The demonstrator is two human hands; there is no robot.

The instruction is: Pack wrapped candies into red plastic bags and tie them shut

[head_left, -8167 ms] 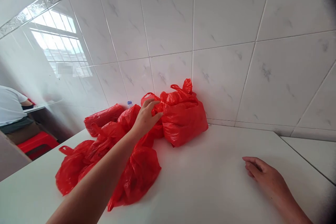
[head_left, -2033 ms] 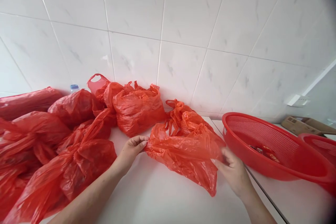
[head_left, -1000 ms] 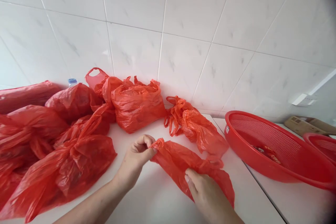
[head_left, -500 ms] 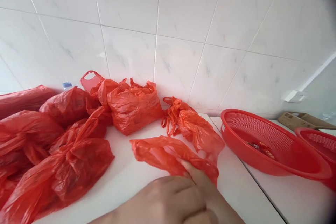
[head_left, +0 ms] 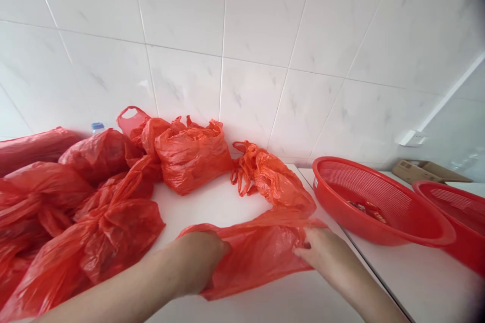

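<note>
An empty red plastic bag (head_left: 257,252) lies spread flat on the white table (head_left: 212,202) in front of me. My left hand (head_left: 197,262) grips its left end, the fingers curled under the plastic. At the bag's right end my right hand (head_left: 322,252) pinches the plastic. A second crumpled empty red bag (head_left: 271,179) lies just beyond, touching the spread one.
Several filled, knotted red bags (head_left: 113,222) are heaped at the left, one (head_left: 193,154) against the tiled wall, with a blue bottle cap (head_left: 97,125) behind. Two red mesh baskets (head_left: 382,202) (head_left: 454,212) stand at the right. A cardboard piece (head_left: 428,170) lies far right.
Both hands moved apart and pulled the empty bag out flat across the table. A second ago it was bunched between them.
</note>
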